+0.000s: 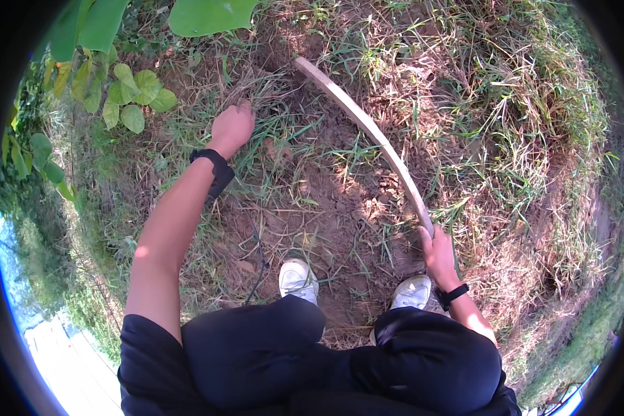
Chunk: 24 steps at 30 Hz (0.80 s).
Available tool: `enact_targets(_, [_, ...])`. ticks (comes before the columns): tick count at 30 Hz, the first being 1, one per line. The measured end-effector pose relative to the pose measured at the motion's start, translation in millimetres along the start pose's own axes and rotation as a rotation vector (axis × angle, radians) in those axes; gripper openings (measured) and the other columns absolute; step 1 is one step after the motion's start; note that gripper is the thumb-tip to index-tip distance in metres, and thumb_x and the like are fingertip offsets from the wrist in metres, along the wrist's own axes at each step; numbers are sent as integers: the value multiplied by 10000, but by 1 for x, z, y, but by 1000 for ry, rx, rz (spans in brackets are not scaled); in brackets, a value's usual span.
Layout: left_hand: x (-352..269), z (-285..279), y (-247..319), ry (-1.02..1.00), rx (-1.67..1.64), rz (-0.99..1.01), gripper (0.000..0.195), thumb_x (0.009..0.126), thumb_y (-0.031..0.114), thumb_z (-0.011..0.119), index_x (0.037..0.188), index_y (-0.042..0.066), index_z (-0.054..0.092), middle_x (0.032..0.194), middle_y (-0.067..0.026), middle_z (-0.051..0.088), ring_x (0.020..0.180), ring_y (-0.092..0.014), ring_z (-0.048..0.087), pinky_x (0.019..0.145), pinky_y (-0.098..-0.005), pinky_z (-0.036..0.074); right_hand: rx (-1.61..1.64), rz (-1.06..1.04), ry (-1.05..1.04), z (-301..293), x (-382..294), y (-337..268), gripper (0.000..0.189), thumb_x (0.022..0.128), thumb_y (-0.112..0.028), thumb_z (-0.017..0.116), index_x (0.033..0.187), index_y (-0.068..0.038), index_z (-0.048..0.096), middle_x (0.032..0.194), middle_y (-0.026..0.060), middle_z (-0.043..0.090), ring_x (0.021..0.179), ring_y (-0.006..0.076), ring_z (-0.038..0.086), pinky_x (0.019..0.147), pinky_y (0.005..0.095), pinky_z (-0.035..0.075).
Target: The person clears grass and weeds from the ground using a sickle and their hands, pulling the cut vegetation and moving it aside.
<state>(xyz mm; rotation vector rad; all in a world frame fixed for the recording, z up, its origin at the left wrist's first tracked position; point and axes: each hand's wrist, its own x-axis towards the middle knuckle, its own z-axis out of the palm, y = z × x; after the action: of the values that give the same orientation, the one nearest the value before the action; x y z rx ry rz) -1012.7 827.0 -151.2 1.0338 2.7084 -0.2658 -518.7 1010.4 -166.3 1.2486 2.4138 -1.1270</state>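
My right hand point(440, 256) is wrapped around the near end of a long wooden handle point(366, 122), which looks bent through the wide lens. The handle slants up and left to a dark hollow in the soil point(275, 54); whatever is at its far end cannot be made out. Out to the left, my left hand point(234, 125) is closed at a tuft of partly dry grass point(265, 93), its fingertips among the stalks. Both wrists wear black bands.
Green leaves point(135, 91) hang at the upper left. Thicker grass point(541, 119) grows on the right. My white shoes point(297, 281) stand on bare brown soil point(343, 249), below my bent knees. A thin dark twig point(259, 260) lies beside the left shoe.
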Motion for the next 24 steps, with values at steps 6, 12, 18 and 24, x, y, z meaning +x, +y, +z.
enact_targets(6, [-2, 15, -2, 39, 2, -41, 304, 968, 291, 497, 1084, 27, 591, 931, -260, 696, 863, -436, 683, 750, -536, 554, 225, 49, -44, 29, 7, 23, 410, 1011, -386, 546, 839, -14, 539, 653, 134, 597, 558, 274, 579, 540, 399, 443])
enact_targets(12, [20, 45, -39, -105, -78, -14, 503, 992, 445, 420, 1187, 9, 577, 1087, -306, 663, 984, -467, 655, 863, -527, 529, 750, 134, -157, 13, 52, -58, 463, 1020, -429, 528, 728, -69, 527, 551, -31, 471, 454, 71, 427, 423, 267, 329])
enact_targets(18, [21, 3, 47, -504, -357, -171, 1205, 820, 855, 376, 1436, -178, 303, 1475, -358, 375, 1353, -418, 448, 1151, -427, 341, 243, 6, -154, 9, 67, -65, 553, 989, -447, 558, 845, 85, 601, 621, 193, 555, 566, 280, 554, 594, 430, 442])
enact_targets(24, [-1, 44, 18, -372, 121, 29, 740, 892, 512, 606, 1422, 29, 421, 1272, -197, 615, 1099, -374, 639, 939, -466, 518, 277, 36, -142, 32, 49, -62, 544, 990, -449, 547, 860, 75, 616, 645, 205, 576, 583, 304, 567, 606, 439, 446])
